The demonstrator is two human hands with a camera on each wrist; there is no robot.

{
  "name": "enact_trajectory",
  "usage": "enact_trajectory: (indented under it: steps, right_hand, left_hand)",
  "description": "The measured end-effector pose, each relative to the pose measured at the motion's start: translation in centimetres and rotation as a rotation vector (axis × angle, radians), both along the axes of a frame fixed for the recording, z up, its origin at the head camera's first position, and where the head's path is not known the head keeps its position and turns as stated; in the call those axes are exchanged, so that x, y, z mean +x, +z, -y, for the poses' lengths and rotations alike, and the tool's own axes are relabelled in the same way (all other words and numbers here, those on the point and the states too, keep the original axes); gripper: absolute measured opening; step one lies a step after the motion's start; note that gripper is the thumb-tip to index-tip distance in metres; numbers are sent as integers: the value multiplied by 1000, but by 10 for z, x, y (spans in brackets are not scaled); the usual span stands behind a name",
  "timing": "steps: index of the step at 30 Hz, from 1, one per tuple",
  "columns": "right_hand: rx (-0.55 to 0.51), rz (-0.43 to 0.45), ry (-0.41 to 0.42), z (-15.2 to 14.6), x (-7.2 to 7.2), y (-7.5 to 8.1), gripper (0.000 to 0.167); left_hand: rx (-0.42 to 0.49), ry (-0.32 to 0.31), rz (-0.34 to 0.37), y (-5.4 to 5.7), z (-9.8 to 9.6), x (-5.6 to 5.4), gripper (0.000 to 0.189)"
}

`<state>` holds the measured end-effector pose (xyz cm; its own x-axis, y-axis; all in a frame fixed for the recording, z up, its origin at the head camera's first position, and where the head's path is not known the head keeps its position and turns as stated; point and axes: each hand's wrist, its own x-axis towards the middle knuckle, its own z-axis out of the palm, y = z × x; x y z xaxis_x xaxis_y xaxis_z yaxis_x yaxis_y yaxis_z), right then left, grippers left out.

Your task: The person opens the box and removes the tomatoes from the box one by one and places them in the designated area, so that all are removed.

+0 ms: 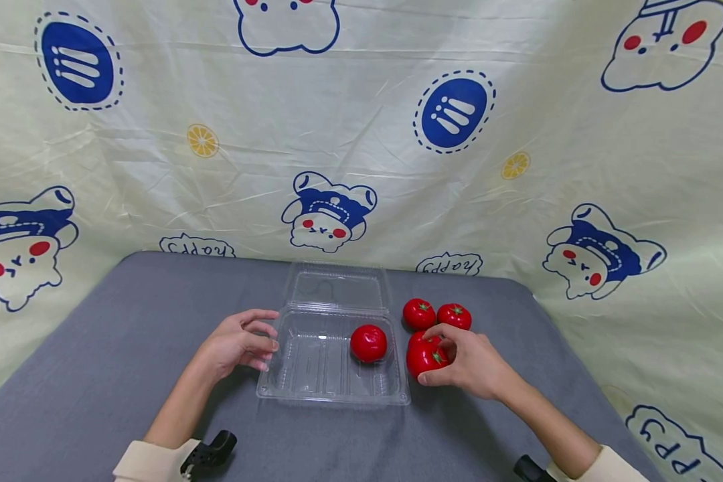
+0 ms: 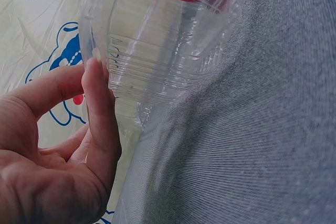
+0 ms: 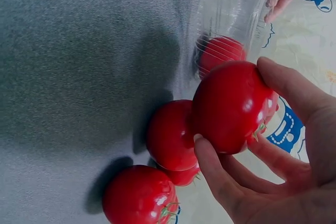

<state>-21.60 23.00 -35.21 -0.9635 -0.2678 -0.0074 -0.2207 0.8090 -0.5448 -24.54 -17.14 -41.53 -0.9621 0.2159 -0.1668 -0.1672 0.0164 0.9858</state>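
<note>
A clear plastic clamshell container point(image 1: 304, 391) lies with its lid folded back, one red tomato point(image 1: 369, 343) inside its right half. My left hand point(image 1: 241, 343) is at the container's left rim, where thumb and fingertip pinch the edge in the left wrist view. To the right of the container, my right hand point(image 1: 472, 361) grips a glossy red tomato point(image 3: 228, 106) between thumb and fingers. This tomato has a green stem top and appears raised over another tomato point(image 3: 169, 135). Two more tomatoes stand behind, a left one point(image 1: 418, 314) and a right one point(image 1: 454, 316).
A grey cloth covers the table point(image 1: 126, 348). Behind it hangs a pale printed curtain point(image 1: 361, 120) that meets the table's back edge. The container's clear lid point(image 1: 337, 288) lies flat toward that edge.
</note>
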Motion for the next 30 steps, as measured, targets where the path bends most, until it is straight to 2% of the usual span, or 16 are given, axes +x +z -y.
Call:
enact_trajectory:
  steps: [6, 17, 30]
  right_hand:
    - [13, 40, 56, -4, 1, -1, 64]
    - [39, 122, 93, -13, 4, -10, 61]
    - [49, 112, 147, -15, 4, -19, 60]
  left_hand:
    - [5, -1, 1, 1, 0, 1, 69]
    - [0, 1, 0, 1, -1, 0, 68]
    - [3, 0, 1, 1, 0, 1, 68]
